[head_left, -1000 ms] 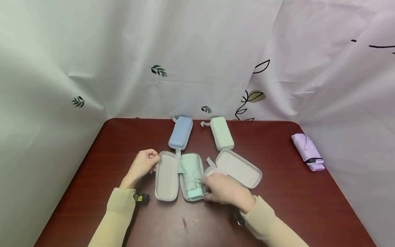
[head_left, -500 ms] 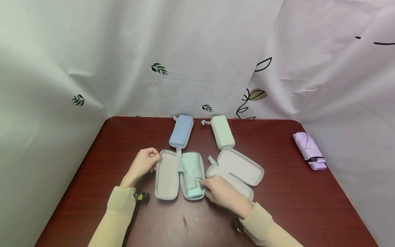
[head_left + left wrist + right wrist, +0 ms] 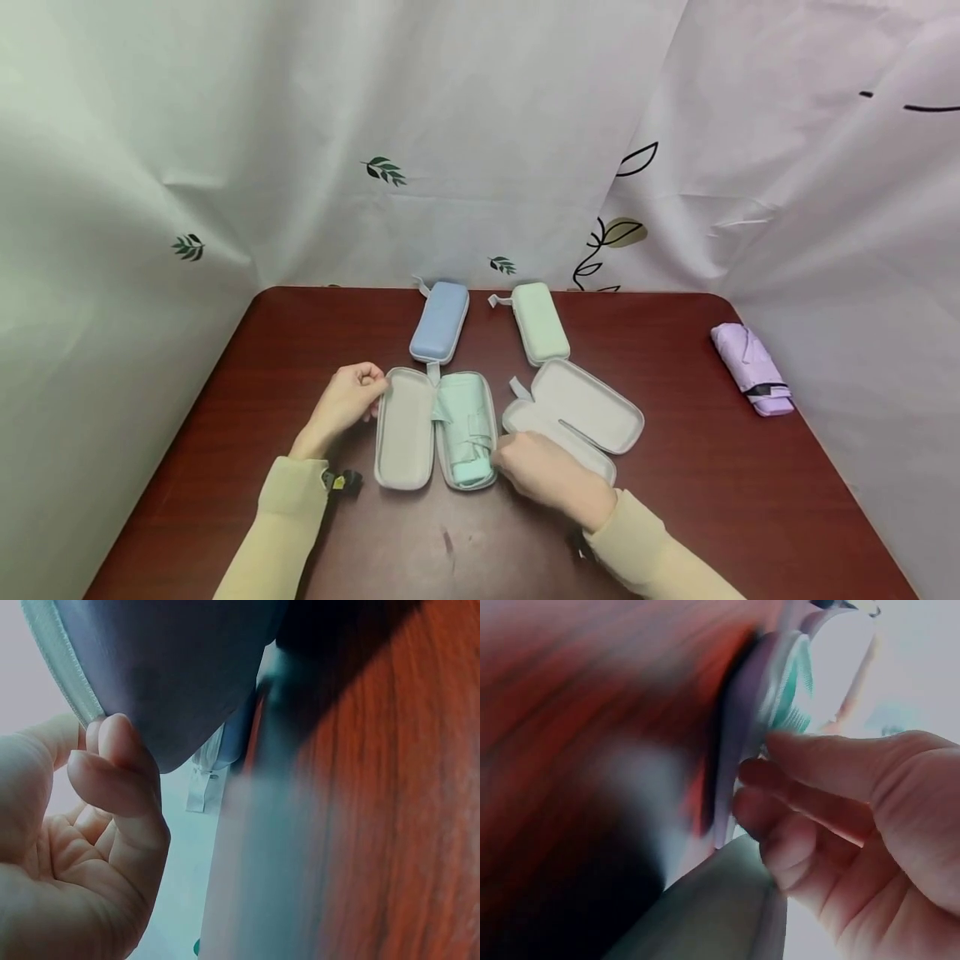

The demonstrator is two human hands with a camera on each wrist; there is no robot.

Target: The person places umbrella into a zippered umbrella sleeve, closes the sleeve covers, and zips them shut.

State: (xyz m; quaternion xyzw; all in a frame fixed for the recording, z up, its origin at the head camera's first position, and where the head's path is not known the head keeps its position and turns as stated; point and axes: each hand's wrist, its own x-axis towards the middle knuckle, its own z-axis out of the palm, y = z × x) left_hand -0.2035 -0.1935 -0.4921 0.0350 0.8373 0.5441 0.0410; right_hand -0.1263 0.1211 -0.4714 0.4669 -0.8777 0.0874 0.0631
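Observation:
A zip case (image 3: 405,433) lies open like a book in front of me, pale grey inside. Its right half holds a mint-green folded umbrella (image 3: 468,417), whose loose flap overhangs the hinge. My left hand (image 3: 347,404) pinches the outer rim of the left half; the left wrist view shows thumb and fingertip on the edge of the purplish shell (image 3: 172,667). At the right half's lower right edge is my right hand (image 3: 547,471). Its thumb and curled fingers (image 3: 754,810) pinch the case rim beside the umbrella, though blur hides the exact contact.
Just right of my right hand lies a second open grey-lined case (image 3: 588,404), partly covered by that hand. Behind stand a closed blue case (image 3: 440,321) and a closed light-green case (image 3: 540,321). A purple folded umbrella (image 3: 750,367) lies near the right table edge.
My right hand has moved slightly up along the case's right edge, and the thin strap it held by the lower corner no longer shows. The second open case shifted slightly right. My left hand stayed.

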